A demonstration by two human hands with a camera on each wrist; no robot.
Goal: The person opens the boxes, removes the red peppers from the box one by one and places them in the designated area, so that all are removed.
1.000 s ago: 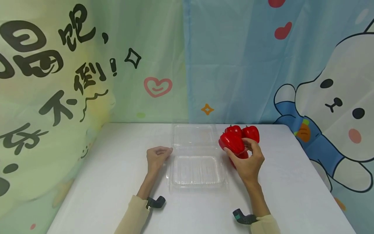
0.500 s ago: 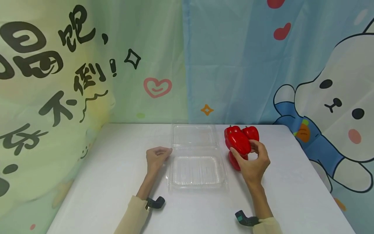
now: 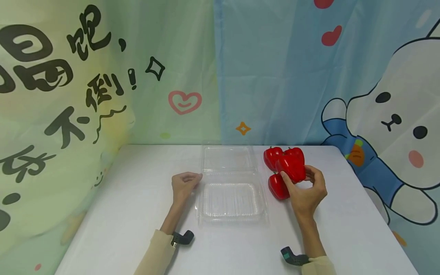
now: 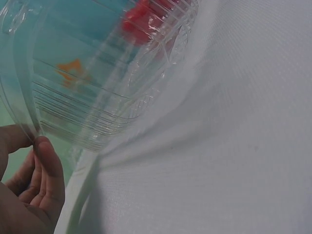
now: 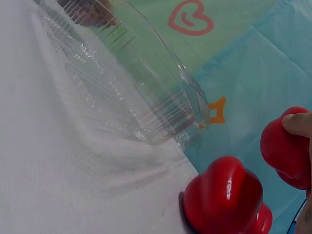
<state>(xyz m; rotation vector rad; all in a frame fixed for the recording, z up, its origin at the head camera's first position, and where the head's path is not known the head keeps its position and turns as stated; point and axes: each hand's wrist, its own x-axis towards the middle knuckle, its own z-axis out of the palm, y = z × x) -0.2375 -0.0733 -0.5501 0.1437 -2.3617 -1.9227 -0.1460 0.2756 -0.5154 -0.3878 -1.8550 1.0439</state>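
Note:
My right hand (image 3: 307, 193) grips a red bell pepper (image 3: 291, 167) between thumb and fingers, close over other red bell peppers. Around it on the table are a pepper (image 3: 278, 187) in front, another (image 3: 273, 157) at the back left and one (image 3: 295, 153) partly hidden behind the held one. With thumb and forefinger, my left hand (image 4: 36, 180) pinches the left edge of a clear plastic clamshell box (image 3: 232, 200), whose lid (image 3: 228, 158) lies folded back. In the right wrist view the held pepper (image 5: 288, 148) shows at the right edge, the thumb on it.
The white table (image 3: 130, 214) reaches back to a printed curtain (image 3: 258, 76) with a bear figure and lettering. A dark camera mount sits on each wrist, the left one (image 3: 183, 237) and the right one (image 3: 295, 257).
My right hand has carried the held pepper to the right, away from the box, uncovering the front and back-left peppers. My left hand stays at the box edge.

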